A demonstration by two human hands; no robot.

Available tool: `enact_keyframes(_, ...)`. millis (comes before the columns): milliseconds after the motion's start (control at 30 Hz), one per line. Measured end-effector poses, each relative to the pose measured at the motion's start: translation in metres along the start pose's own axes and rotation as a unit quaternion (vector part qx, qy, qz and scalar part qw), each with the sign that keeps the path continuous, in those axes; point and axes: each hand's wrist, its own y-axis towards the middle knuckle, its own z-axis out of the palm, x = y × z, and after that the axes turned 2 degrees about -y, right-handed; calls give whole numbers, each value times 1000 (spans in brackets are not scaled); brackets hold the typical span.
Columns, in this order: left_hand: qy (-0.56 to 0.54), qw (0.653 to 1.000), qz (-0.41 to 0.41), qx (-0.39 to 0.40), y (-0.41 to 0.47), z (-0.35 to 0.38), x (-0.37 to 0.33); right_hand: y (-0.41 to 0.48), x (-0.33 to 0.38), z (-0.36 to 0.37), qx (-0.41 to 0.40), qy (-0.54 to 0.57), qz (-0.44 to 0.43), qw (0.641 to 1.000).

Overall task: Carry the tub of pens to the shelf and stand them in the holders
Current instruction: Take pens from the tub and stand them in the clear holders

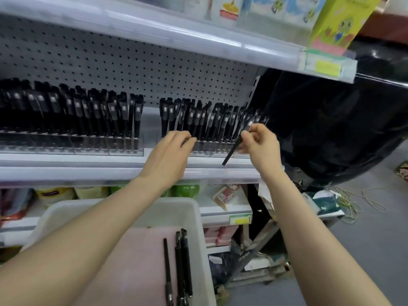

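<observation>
Two clear holders stand on the middle shelf, the left holder (72, 144) and the right holder (212, 149), both packed with upright black pens (198, 120). My right hand (260, 142) pinches one black pen (234, 149), tilted, its lower tip over the shelf's front lip beside the right holder's right end. At that holder's left part my left hand (170, 155) reaches in, fingers curled; a dark pen shows at its fingertips. Below, the white tub (198, 217) with a pink liner holds three loose black pens (181, 268).
The white shelf edge (110, 171) runs in front of the holders, a pegboard back (132, 67) behind them. An upper shelf (198, 40) overhangs with boxes on it. Lower shelves hold packets. A black draped object (331, 129) stands right; grey floor lies beyond.
</observation>
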Motion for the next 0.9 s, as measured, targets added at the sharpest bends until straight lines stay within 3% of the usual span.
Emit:
enact_keyframes(233, 18, 999, -23, -12, 1, 12, 1, 30, 16, -5, -99, 2, -55, 994)
enact_keyframes(367, 17, 999, -30, -13, 2, 13, 0, 38, 18, 12, -84, 0, -78, 993)
enact_keyframes(567, 13, 999, -28, -14, 1, 16, 1, 32, -8, 41, -7, -106, -73, 992)
enact_keyframes(900, -14, 999, -27, 19, -4, 11, 4, 23, -4, 45, -20, -136, -42, 990)
